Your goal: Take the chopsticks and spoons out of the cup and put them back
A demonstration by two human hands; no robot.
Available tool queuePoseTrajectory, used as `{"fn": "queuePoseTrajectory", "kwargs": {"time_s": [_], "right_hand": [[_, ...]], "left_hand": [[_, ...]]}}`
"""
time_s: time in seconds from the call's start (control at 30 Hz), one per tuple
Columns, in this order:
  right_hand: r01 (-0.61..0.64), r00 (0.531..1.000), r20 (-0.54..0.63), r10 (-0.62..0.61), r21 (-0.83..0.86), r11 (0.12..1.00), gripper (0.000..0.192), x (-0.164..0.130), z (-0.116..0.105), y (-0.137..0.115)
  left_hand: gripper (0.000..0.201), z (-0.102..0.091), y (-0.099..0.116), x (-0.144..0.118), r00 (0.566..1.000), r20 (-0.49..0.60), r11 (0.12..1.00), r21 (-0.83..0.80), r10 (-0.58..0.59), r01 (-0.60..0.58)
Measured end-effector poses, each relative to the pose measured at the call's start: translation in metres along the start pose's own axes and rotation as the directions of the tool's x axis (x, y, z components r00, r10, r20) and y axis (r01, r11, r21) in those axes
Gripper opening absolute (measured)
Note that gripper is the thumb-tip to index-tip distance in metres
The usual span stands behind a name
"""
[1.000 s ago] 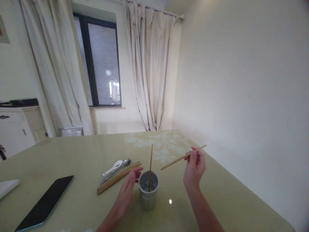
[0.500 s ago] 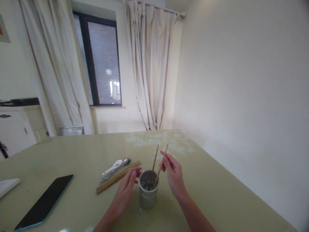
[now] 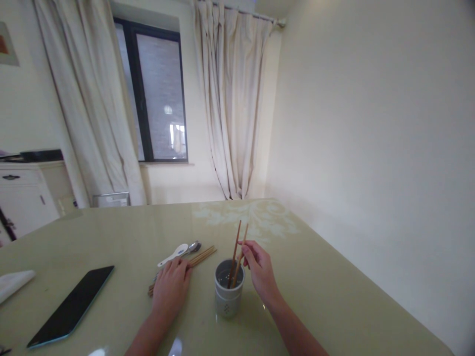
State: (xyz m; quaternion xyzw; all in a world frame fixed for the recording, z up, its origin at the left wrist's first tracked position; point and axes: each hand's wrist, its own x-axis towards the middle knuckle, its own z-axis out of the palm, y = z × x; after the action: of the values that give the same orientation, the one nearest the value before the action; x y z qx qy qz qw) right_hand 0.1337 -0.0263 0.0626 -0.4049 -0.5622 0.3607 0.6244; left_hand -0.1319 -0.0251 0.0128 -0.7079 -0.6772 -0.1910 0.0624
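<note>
A grey-white utensil cup [image 3: 228,301] with small holes stands upright on the table. Inside it lean two wooden chopsticks, a darker chopstick [image 3: 236,243] and a lighter chopstick [image 3: 243,242]. My right hand [image 3: 259,266] pinches the lighter one between thumb and fingers, above the rim. Left of the cup, my left hand [image 3: 172,282] is closed over a bundle of wooden chopsticks [image 3: 203,255], its fingertips partly hidden. Just beyond that hand lie a white spoon [image 3: 174,254] and a metal spoon [image 3: 193,246], partly covered.
The glossy greenish table [image 3: 315,301] meets a plain wall on the right. At left lie a black tablet [image 3: 72,304] and a white object [image 3: 15,283], cut off by the frame. Curtains [image 3: 235,99], a window and a white cabinet [image 3: 22,198] are behind.
My left hand has left the cup's side and moved left onto the chopstick bundle. My right hand has shifted slightly left, bringing the lighter chopstick closer to the darker one.
</note>
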Motion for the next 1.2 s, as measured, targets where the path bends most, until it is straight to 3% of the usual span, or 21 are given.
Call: {"fn": "queuePoseTrajectory", "kwargs": {"time_s": [0.4, 0.57, 0.67, 0.77, 0.87, 1.03, 1.2], "right_hand": [[-0.057, 0.996, 0.072, 0.054, 0.041, 0.998, 0.054, -0.005, 0.005, 0.007], [-0.101, 0.994, 0.042, 0.098, 0.075, 0.992, 0.056, -0.004, 0.009, 0.017], [-0.165, 0.986, 0.011, 0.165, 0.075, 0.983, 0.056, -0.003, 0.012, 0.029], [-0.273, 0.961, 0.073, 0.267, 0.096, 0.957, 0.057, -0.001, 0.016, 0.039], [-0.304, 0.948, 0.139, 0.287, 0.123, 0.945, 0.055, 0.0, 0.019, 0.042], [-0.294, 0.952, 0.139, 0.273, 0.165, 0.941, 0.056, 0.0, 0.023, 0.042], [-0.279, 0.96, 0.091, 0.265, 0.202, 0.939, 0.059, 0.003, 0.02, 0.042]], "left_hand": [[0.024, 0.009, -0.001, 0.001, 1.0, 0.004, 0.994, -0.114, 0.001, 0.0], [0.025, 0.013, 0.005, 0.0, 0.999, -0.022, 0.979, -0.201, 0.04, -0.043], [0.028, 0.016, 0.018, 0.0, 0.998, -0.043, 0.917, -0.396, 0.039, -0.053], [0.028, 0.016, 0.035, -0.001, 0.995, -0.1, 0.805, -0.589, 0.017, -0.073], [0.028, 0.01, 0.048, -0.003, 0.988, -0.136, 0.698, -0.7, 0.079, -0.152], [0.029, -0.002, 0.056, -0.005, 0.969, -0.121, 0.603, -0.764, 0.218, -0.231], [0.03, 0.004, 0.053, -0.006, 0.956, -0.218, 0.626, -0.722, 0.198, -0.295]]}}
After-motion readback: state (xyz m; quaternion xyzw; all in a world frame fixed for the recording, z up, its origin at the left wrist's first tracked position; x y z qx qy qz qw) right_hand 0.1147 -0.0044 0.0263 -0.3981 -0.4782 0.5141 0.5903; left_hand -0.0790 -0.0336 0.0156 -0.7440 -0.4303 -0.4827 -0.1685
